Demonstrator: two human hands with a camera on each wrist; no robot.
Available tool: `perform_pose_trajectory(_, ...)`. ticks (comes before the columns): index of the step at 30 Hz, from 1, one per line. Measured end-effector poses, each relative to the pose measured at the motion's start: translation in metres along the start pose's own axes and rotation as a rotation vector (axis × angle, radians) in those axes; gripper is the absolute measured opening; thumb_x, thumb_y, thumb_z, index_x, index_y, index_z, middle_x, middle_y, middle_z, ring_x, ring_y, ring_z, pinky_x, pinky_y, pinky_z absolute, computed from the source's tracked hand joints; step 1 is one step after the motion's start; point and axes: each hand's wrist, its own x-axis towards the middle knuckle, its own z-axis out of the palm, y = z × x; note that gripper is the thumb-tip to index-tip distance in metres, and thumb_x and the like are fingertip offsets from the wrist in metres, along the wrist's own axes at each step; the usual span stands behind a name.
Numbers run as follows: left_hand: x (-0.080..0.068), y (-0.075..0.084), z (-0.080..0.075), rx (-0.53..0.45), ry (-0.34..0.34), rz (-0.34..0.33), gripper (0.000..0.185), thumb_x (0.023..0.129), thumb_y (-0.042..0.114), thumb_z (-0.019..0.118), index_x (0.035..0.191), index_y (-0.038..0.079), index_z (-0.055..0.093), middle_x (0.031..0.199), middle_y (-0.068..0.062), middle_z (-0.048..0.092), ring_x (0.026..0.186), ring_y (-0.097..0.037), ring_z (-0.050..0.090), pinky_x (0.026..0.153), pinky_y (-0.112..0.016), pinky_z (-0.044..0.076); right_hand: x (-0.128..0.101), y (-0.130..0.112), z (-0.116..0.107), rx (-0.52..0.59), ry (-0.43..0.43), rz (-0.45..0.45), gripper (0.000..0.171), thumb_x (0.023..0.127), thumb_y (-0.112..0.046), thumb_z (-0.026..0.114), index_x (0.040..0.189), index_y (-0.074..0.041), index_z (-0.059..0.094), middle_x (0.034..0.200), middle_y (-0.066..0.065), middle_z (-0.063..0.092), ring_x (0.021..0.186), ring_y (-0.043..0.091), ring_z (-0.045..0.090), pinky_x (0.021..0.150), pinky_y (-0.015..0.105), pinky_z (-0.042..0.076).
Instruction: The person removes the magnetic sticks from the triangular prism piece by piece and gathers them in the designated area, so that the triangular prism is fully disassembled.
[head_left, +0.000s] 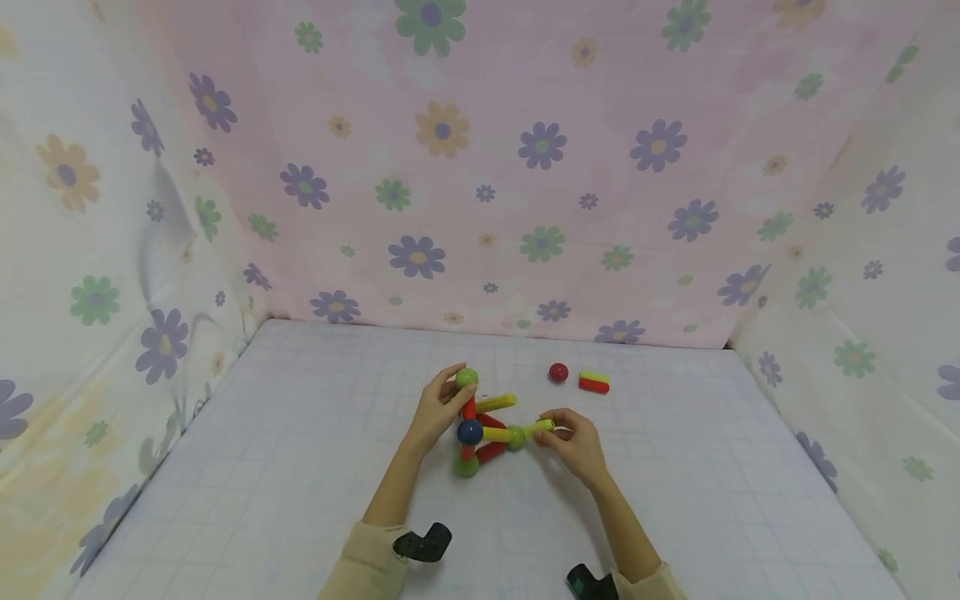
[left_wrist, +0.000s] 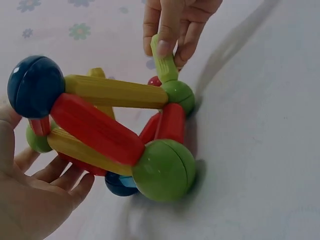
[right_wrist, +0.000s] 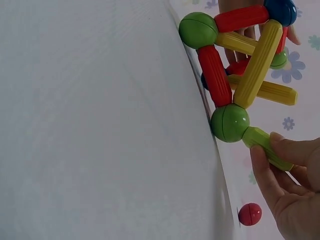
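A frame of magnetic balls and rods (head_left: 469, 408) stands on the table, with green and blue balls joined by red and yellow rods. At its far left corner my left hand (head_left: 433, 414) holds it, thumb and fingers around a green ball (head_left: 467, 377). Thumb and fingers of my right hand (head_left: 581, 450) pinch a lime-green rod (right_wrist: 260, 142). One end of that rod meets the green ball (right_wrist: 230, 123) at the frame's right corner. Nearer to me, a dark blue ball (left_wrist: 36, 86) tops the frame. A yellow rod (head_left: 497, 403) sticks out with its far end free.
Behind the right hand lie a loose red ball (head_left: 558, 372), a lime-green rod (head_left: 594, 377) and a red rod (head_left: 594, 387) side by side. Flowered cloth (head_left: 480, 167) walls off the back and both sides of the white table (head_left: 285, 467).
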Motion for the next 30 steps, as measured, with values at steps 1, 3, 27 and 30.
perform_pose_trajectory(1, -0.001, -0.001, 0.0, -0.005, 0.003, 0.003, 0.048, 0.095, 0.026, 0.056, 0.136, 0.003, 0.045, 0.122, -0.023, 0.058, 0.116, -0.035, 0.054, 0.099, -0.047, 0.041, 0.0, 0.001, 0.001, 0.008, 0.008, -0.002, 0.025, 0.079, 0.007, 0.069, 0.103, 0.01, 0.061, 0.097, 0.023, 0.064, 0.073, 0.022, 0.068, 0.067, 0.026, 0.055)
perform_pose_trajectory(3, -0.002, -0.004, -0.001, -0.03, 0.007, -0.018, 0.045, 0.099, 0.027, 0.046, 0.135, 0.0, 0.045, 0.125, -0.024, 0.056, 0.119, -0.036, 0.052, 0.1, -0.047, 0.04, 0.001, 0.002, 0.002, 0.019, 0.023, -0.002, 0.025, 0.078, 0.008, 0.068, 0.102, 0.011, 0.061, 0.097, 0.023, 0.064, 0.073, 0.022, 0.068, 0.067, 0.027, 0.055)
perform_pose_trajectory(27, -0.045, -0.045, -0.007, 0.068, -0.121, 0.086, 0.053, 0.07, -0.007, 0.067, 0.118, -0.008, 0.047, 0.112, -0.022, 0.056, 0.102, -0.034, 0.058, 0.092, -0.042, 0.048, 0.006, 0.009, 0.007, 0.049, 0.077, -0.046, 0.024, 0.078, 0.009, 0.068, 0.1, 0.013, 0.059, 0.094, 0.026, 0.064, 0.072, 0.017, 0.068, 0.065, 0.023, 0.055)
perform_pose_trajectory(30, -0.047, -0.044, -0.004, 0.109, -0.137, 0.078, 0.066, 0.069, 0.002, 0.077, 0.124, -0.005, 0.043, 0.115, -0.02, 0.053, 0.104, -0.033, 0.057, 0.093, -0.043, 0.047, 0.006, 0.009, 0.007, 0.06, 0.083, -0.048, 0.025, 0.079, 0.009, 0.068, 0.101, 0.014, 0.059, 0.095, 0.027, 0.063, 0.073, 0.018, 0.069, 0.065, 0.022, 0.054)
